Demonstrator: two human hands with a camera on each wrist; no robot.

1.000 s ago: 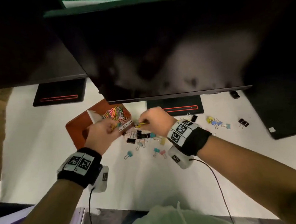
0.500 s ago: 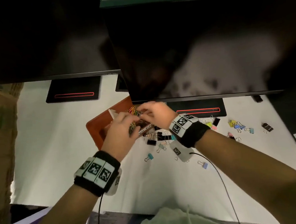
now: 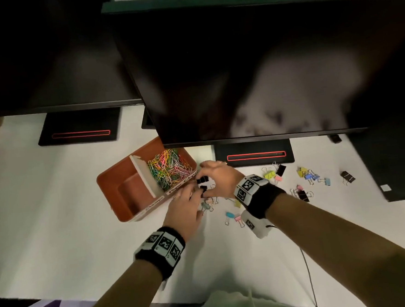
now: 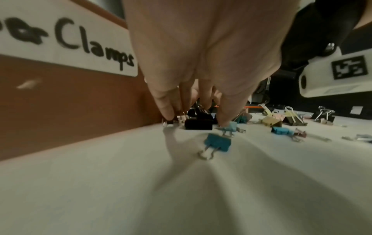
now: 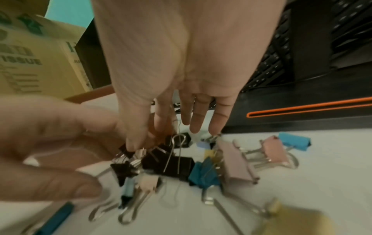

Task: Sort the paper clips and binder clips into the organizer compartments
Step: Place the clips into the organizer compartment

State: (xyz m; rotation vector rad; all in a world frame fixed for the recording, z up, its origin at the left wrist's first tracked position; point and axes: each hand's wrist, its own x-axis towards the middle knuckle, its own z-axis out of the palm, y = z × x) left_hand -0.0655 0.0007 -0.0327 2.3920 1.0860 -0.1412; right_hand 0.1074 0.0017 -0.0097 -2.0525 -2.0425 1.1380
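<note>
The brown organizer [image 3: 117, 181] stands left of centre; its right compartment holds coloured paper clips [image 3: 167, 166] and the left one shows only its floor. Its front label reads "Clamps" [image 4: 96, 47]. Binder clips lie heaped at its front right corner. My right hand [image 3: 204, 177] pinches a small black binder clip [image 5: 125, 151] between thumb and forefinger, its other fingers straight. My left hand [image 4: 197, 122] reaches down beside it, forefinger and thumb closing around another black binder clip [image 4: 198, 124] on the table. A blue binder clip [image 4: 217, 141] lies just before it.
More binder clips [image 3: 308, 173] in pink, yellow, blue and black are strewn to the right. Two dark monitors [image 3: 238, 67] overhang the white table, their stands [image 3: 254, 153] right behind the hands. A cardboard box [image 5: 30, 55] stands at the left, and a cable [image 3: 307, 266] runs from my right wrist.
Both hands have left the paper clip compartment and come down to the binder clip heap at the organizer's corner. The yellow clip held by my right hand a second ago is gone from it.
</note>
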